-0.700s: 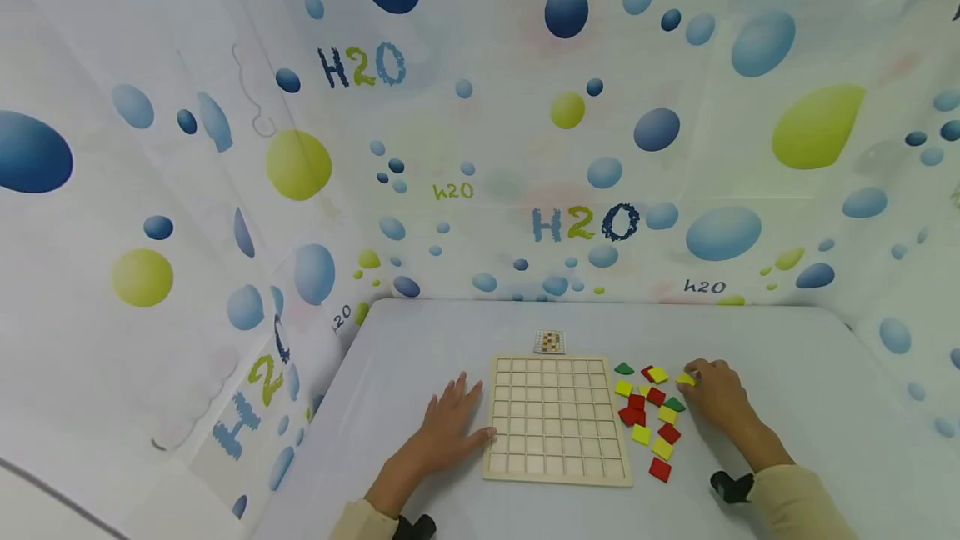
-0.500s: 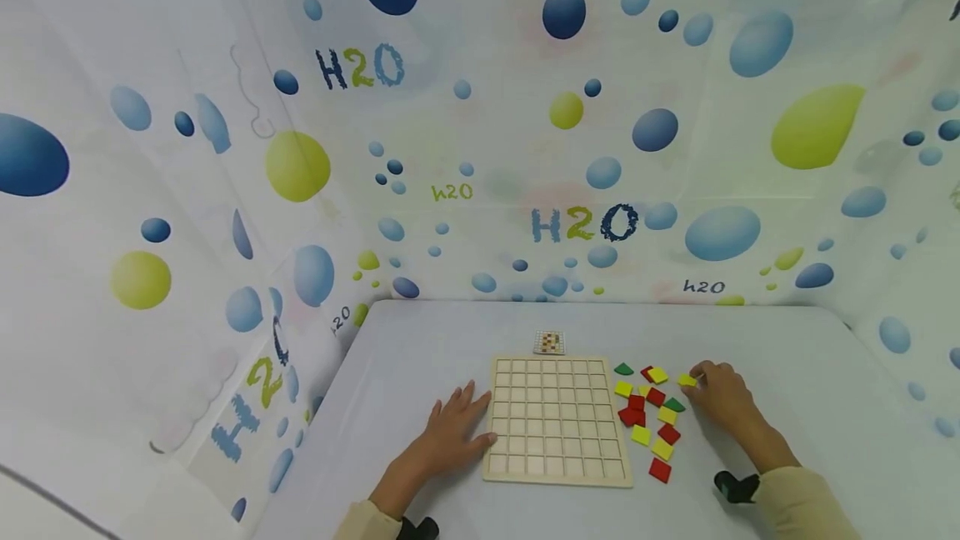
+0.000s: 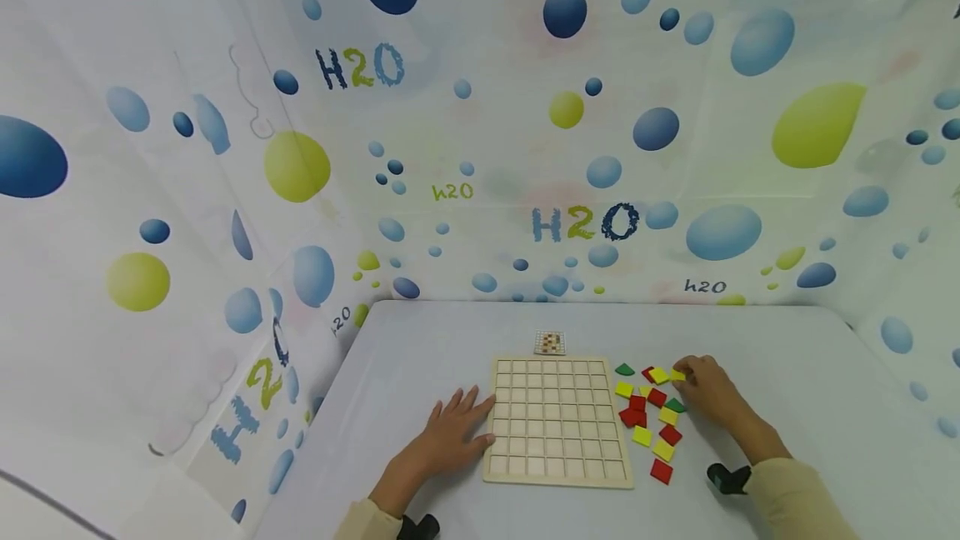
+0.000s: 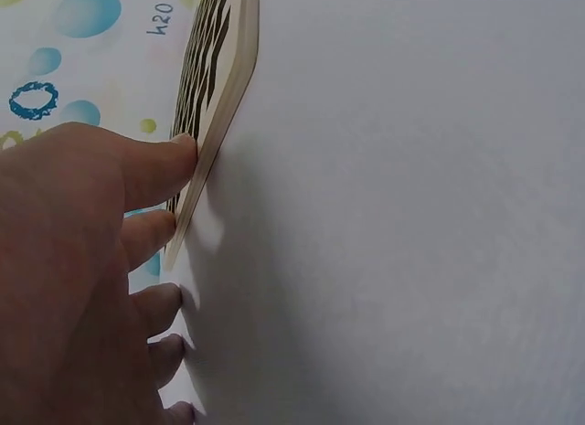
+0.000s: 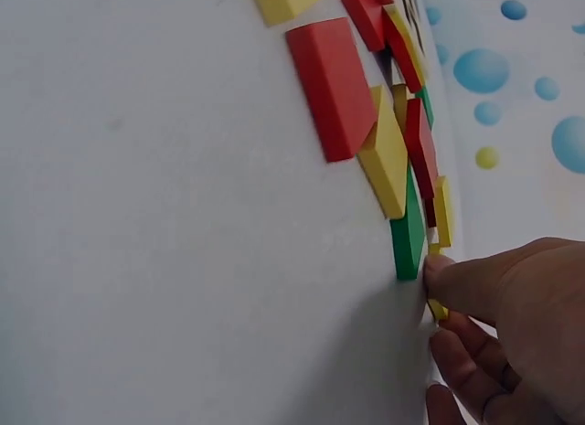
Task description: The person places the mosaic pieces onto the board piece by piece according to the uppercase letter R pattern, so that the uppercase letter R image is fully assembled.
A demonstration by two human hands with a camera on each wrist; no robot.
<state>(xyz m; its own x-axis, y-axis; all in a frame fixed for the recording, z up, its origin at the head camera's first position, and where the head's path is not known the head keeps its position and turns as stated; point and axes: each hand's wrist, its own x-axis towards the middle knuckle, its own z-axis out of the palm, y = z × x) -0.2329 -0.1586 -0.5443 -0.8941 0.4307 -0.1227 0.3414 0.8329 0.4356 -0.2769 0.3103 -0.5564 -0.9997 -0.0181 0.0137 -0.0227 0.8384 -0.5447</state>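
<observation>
A pale wooden grid board (image 3: 558, 419) lies in the middle of the white table. My left hand (image 3: 452, 436) rests at its left side, fingers spread; thumb and index finger touch the board's edge, as the left wrist view confirms. To the right of the board, my right hand (image 3: 708, 390) pinches a yellow tile (image 3: 678, 375) between thumb and fingers, low over the table. In the right wrist view the thumb partly hides this tile (image 5: 438, 309). A green tile (image 5: 408, 233) lies just beside it.
Several red, yellow and green tiles lie loosely between board and right hand, among them a red tile (image 3: 662, 472) nearest the front. A small pattern card (image 3: 550, 342) lies behind the board. A patterned curtain (image 3: 510, 148) hangs beyond the table (image 3: 420, 340).
My left index finger has come in to the board's edge. The right hand has shifted slightly left with the yellow tile, towards the other tiles.
</observation>
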